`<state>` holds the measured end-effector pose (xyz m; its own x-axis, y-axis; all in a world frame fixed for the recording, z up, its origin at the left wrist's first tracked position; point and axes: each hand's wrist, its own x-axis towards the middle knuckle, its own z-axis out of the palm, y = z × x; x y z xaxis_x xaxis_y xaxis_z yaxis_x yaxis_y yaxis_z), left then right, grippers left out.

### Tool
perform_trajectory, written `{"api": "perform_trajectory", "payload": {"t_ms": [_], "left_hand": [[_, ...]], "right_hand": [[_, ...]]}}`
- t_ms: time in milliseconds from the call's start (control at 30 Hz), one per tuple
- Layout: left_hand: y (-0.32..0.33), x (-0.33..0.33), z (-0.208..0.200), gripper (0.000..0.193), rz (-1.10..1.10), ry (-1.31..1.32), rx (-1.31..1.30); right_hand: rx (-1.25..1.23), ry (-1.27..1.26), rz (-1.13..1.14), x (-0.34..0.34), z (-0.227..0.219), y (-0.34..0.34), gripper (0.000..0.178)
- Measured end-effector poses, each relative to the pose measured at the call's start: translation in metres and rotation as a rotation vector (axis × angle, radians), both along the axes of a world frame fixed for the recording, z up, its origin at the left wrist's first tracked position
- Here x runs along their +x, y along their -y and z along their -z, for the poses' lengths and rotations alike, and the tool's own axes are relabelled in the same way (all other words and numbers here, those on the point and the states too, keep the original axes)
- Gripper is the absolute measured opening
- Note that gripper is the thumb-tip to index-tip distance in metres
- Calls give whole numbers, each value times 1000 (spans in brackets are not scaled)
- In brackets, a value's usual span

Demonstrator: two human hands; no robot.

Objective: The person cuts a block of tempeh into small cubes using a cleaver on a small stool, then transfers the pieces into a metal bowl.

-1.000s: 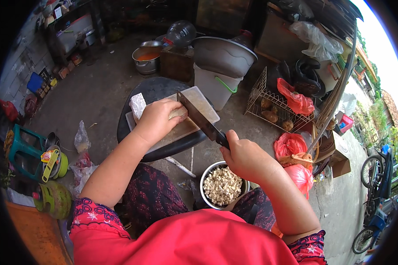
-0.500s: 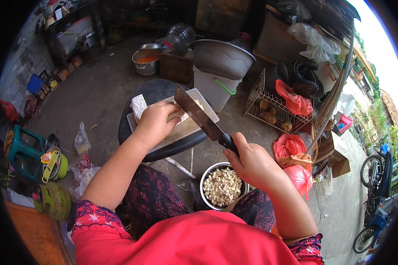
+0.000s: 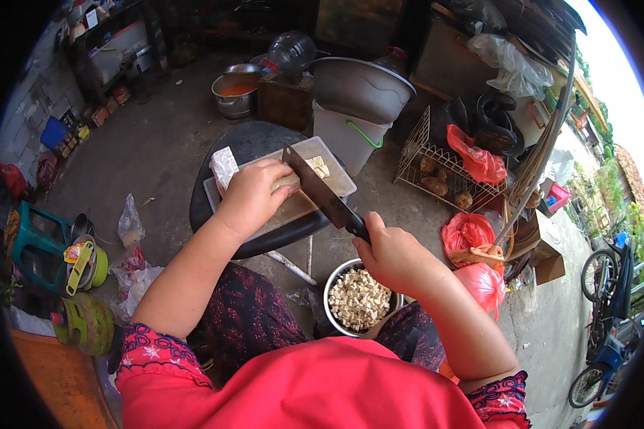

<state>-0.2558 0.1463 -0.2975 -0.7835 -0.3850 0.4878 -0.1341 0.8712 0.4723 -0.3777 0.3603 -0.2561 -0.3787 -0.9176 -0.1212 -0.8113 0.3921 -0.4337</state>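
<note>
My right hand [image 3: 390,247] is closed round the black handle of a broad-bladed kitchen knife [image 3: 323,191]. The blade slants across a pale plastic cutting tray [image 3: 283,222] on a round black stool [image 3: 254,139]. Left of the blade, my left hand [image 3: 254,191] is closed over a pale block of tempeh [image 3: 288,183], its end against or very near the blade. Cut tempeh pieces [image 3: 318,167] lie on the tray past the blade. Another whitish block [image 3: 224,166], seemingly wrapped, sits at the tray's left edge. Between my knees stands a metal pot [image 3: 329,314] of small tempeh cubes [image 3: 360,297].
Beyond the stool are a pot with orange contents [image 3: 236,93], and a large grey basin [image 3: 361,86] on a white bucket [image 3: 336,139]. A wire rack [image 3: 415,154] and red plastic bags [image 3: 467,236] stand right. A green stool [image 3: 43,239] and gas cylinder [image 3: 89,325] are left.
The knife and my right hand have shifted slightly left and down. More of the cut tempeh pieces now show to the right of the blade. My left hand stays nearly in place.
</note>
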Motion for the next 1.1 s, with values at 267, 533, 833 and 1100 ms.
{"api": "perform_trajectory", "payload": {"t_ms": [267,533,833,1100], "left_hand": [[-3,15,-14,27,-70,81,-190],[1,14,-8,22,-25,149,-60],[1,15,-10,27,-28,99,-26],[-1,25,-14,26,-53,75,-58]], "right_hand": [[-84,25,-2,5,-23,-19,27],[8,-59,6,23,-29,-11,26],[115,15,-2,10,-11,-1,28],[-42,12,13,15,-34,-17,28]]}}
